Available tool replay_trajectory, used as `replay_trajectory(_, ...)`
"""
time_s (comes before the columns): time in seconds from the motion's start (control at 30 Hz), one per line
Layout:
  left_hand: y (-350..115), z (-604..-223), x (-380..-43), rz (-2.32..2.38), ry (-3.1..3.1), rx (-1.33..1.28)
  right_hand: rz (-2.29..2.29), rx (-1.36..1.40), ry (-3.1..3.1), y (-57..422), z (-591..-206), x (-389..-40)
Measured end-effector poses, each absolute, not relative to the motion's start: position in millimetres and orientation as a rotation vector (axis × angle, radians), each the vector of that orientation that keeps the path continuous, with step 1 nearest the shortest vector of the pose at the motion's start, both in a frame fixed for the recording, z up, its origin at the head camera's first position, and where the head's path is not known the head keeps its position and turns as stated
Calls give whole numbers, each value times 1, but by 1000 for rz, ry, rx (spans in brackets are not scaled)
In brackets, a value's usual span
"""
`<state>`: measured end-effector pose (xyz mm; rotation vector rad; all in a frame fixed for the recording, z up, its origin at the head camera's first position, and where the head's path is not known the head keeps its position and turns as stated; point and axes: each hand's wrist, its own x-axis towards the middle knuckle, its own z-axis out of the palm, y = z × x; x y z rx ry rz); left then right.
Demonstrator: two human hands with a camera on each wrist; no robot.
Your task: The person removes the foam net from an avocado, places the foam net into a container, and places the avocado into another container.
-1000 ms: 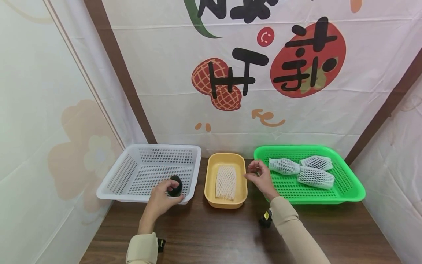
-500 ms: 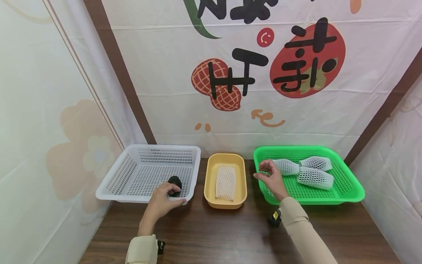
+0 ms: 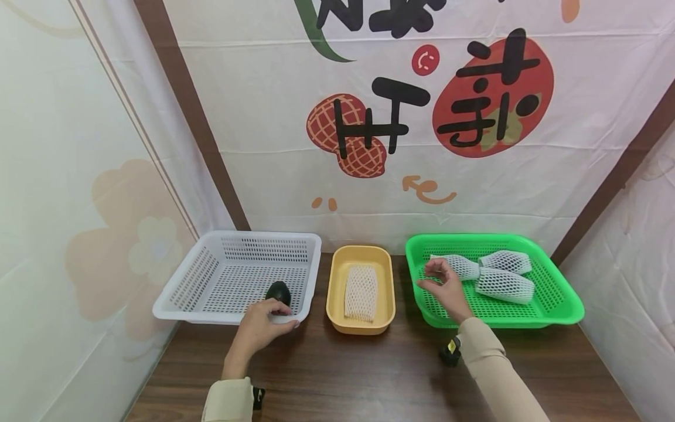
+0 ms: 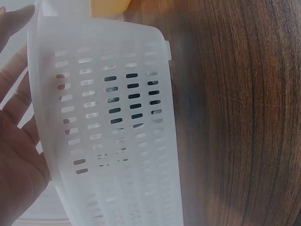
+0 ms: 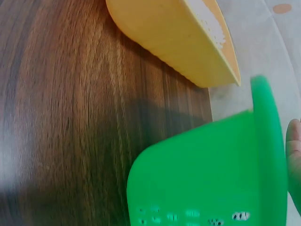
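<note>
Where the table [image 3: 348, 375] is nearest, 2 beige cuffs [image 3: 229, 401] come in, small black units [image 3: 258, 398] at the wrists. L hand [image 3: 257, 327] is at near R corner of white basket [image 3: 227, 287]: fingers loosely curved, wide gap to thumb, no hold on anything. L wrist cam: fingers behind the slotted wall, thumb up by the rim. Dark green oval fruit [image 3: 278, 291] is in that basket, R side, just past the fingers, near end hidden; can't tell if they touch. Yellow tray [image 3: 361, 329] stands btwn the baskets, 1 flat net sleeve [image 3: 361, 293] lying in it lengthwise. R hand [image 3: 447, 290] is over L part of green basket [image 3: 506, 321], thumb & fingertips apart, loose curve, grip empty. 3 white net sleeves [image 3: 504, 285] in there, leftmost partly behind the hand; contact n/a from this angle. Far back: white cloth [image 3: 263, 176] w/ black characters, peanut print [image 3: 361, 159] + red round print [image 3: 448, 111].
</note>
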<state>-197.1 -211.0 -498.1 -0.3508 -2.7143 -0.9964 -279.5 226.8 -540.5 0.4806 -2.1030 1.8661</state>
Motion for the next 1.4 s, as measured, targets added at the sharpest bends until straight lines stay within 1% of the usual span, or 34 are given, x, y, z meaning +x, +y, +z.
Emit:
replay_trajectory(0.07,-210,-498,-197,-985,-2710,-345,1854,488,-2121,231,-538,-277)
replay_trajectory(0.23,-210,-499,-196,-997,-2691,-344,1900,474,-2141,232,-505,-254)
replay_trajectory(0.27,-210,-500,-197,-997,-2687,-348,1930,493,-2116,235,-504,-252)
replay_trajectory(0.47,-211,-502,-198,-986,-2675,-357,1916,434,-2175,250,-508,-251)
replay_trajectory(0.73,-210,-502,-198,-975,-2677,-353,1888,341,-2290,262,-500,-243)
replay_trajectory(1.03,-210,-501,-198,-964,-2669,-348,1884,335,-2304,275,-495,-239)
replay_trajectory(1.4,-210,-501,-196,-959,-2673,-349,1850,292,-2352,287,-499,-238)
